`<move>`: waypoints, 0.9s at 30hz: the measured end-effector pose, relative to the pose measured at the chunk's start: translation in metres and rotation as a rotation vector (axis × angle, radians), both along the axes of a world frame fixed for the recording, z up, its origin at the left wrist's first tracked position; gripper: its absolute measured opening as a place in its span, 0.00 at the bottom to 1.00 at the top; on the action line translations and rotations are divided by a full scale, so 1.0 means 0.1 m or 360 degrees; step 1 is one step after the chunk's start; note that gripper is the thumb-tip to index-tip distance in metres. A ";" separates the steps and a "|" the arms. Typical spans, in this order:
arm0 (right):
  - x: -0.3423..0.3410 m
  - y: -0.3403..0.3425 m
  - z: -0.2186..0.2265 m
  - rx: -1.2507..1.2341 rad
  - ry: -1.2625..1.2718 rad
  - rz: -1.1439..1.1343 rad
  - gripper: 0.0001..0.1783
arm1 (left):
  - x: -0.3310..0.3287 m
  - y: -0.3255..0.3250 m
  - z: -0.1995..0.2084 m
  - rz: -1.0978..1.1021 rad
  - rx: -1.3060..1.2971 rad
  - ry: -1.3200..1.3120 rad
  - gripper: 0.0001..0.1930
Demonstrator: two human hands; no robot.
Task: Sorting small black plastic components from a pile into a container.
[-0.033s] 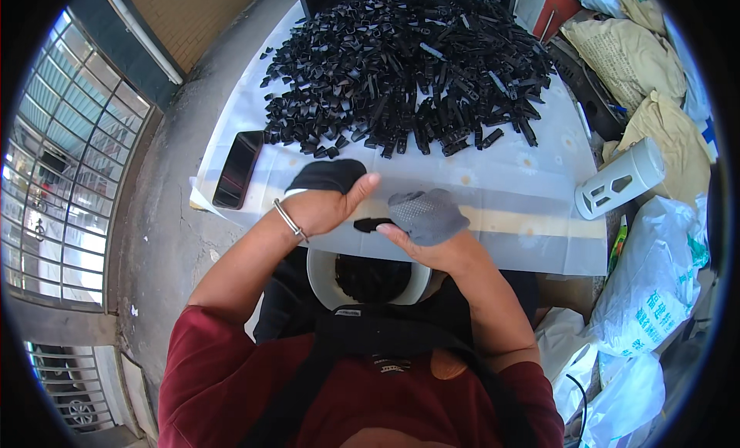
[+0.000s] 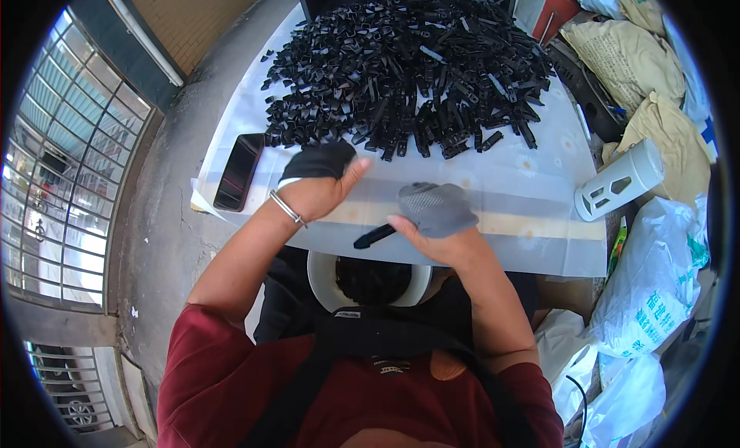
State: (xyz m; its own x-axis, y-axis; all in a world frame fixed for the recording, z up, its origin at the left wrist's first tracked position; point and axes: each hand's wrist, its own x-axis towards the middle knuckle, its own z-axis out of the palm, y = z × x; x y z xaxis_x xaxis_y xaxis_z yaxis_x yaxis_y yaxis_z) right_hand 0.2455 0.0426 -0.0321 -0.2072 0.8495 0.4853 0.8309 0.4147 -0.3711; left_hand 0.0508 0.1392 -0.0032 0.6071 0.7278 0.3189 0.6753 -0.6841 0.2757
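Observation:
My left hand (image 2: 317,178), in a dark glove with the thumb bare, reaches to the near left edge of a heap of small black plastic pieces (image 2: 401,70). Its thumb stands apart from the fingers; the fingertips are hard to make out against the dark pieces. To its right, my right hand (image 2: 435,220) wears a grey dotted glove, thumb uncovered. Between that thumb and the fingers is a long, narrow black plastic piece (image 2: 375,236), pointing to the lower left above the table's front edge. Below, at my lap, a white bucket (image 2: 316,282) contains more dark pieces.
A black smartphone (image 2: 239,172) lies at the table's left edge. On the right side a white cylindrical holder with cut-outs (image 2: 620,180) leans outward. Sacks (image 2: 628,58) and plastic bags (image 2: 651,278) crowd the right. The table wears a pale flowered cover (image 2: 551,209).
My left hand has moved forward to the heap's edge. My right hand has shifted slightly right, and more of the black plastic piece shows, now slanting downward.

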 end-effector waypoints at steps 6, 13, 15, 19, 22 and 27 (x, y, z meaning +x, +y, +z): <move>0.51 0.52 -0.09 -0.0040 -0.0502 -0.0802 0.14 | 0.25 0.87 -0.22 0.0409 0.0173 0.0309 0.10; 0.46 0.33 -0.17 -0.0100 -0.0534 -0.0572 0.17 | 0.29 0.39 -0.43 -0.0055 0.0187 0.0099 0.11; 0.37 0.22 -0.04 -0.0117 -0.0391 -0.0484 0.18 | 0.23 0.30 -0.33 -0.0032 0.0012 0.0134 0.10; 0.25 0.13 0.09 -0.0130 -0.0512 -0.0468 0.18 | 0.06 0.40 -0.43 -0.0098 0.0235 -0.0233 0.10; 0.22 0.06 0.18 -0.0092 -0.0590 -0.0434 0.18 | 0.07 0.36 -0.34 -0.0003 0.0233 -0.0356 0.09; 0.21 0.04 0.06 -0.0233 -0.0251 -0.0535 0.18 | 0.10 0.28 -0.30 0.0112 -0.0031 -0.0458 0.07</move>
State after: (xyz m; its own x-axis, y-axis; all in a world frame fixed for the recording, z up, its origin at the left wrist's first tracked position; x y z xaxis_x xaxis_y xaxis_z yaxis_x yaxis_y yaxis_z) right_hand 0.2669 0.0462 -0.0261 0.0319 0.9405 0.3382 0.9628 0.0620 -0.2631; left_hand 0.0606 0.1672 -0.0336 0.4415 0.7728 0.4559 0.6132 -0.6308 0.4755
